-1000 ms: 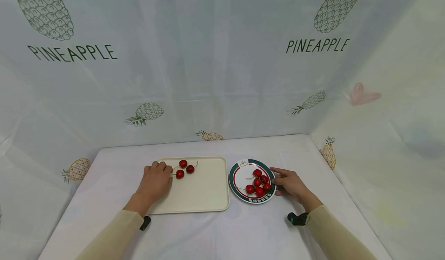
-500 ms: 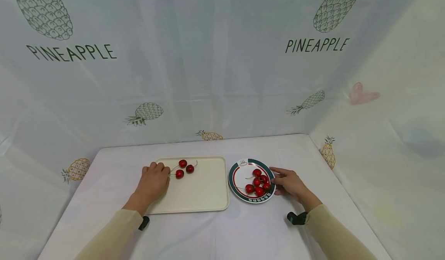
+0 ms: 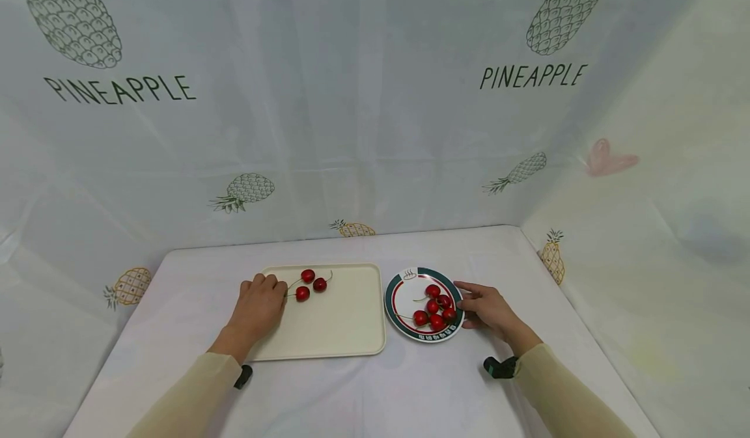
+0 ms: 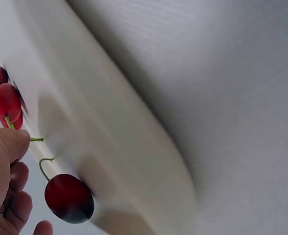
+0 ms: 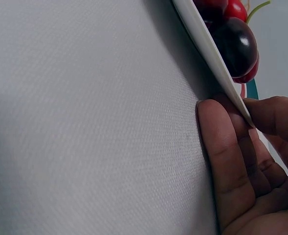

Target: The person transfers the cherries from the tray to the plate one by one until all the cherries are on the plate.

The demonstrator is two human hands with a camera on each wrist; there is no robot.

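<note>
Lengthwise left to right, cream tray (image 3: 336, 327), left hand (image 3: 262, 304) at its end, grip unclear, right hand (image 3: 487, 308) pinching plate (image 3: 409, 297) rim.

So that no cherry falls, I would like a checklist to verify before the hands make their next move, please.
1. Right hand grips the plate at its rim: ok.
2. Six cherries within the plate's rim: ok.
3. Left hand pinches the green stem by its thumb: cannot tell.
4. Dark cherry apart from the left fingers: ok, a gap shows.
5. Tray fully visible from the head: not ok, the left hand covers part.
</note>
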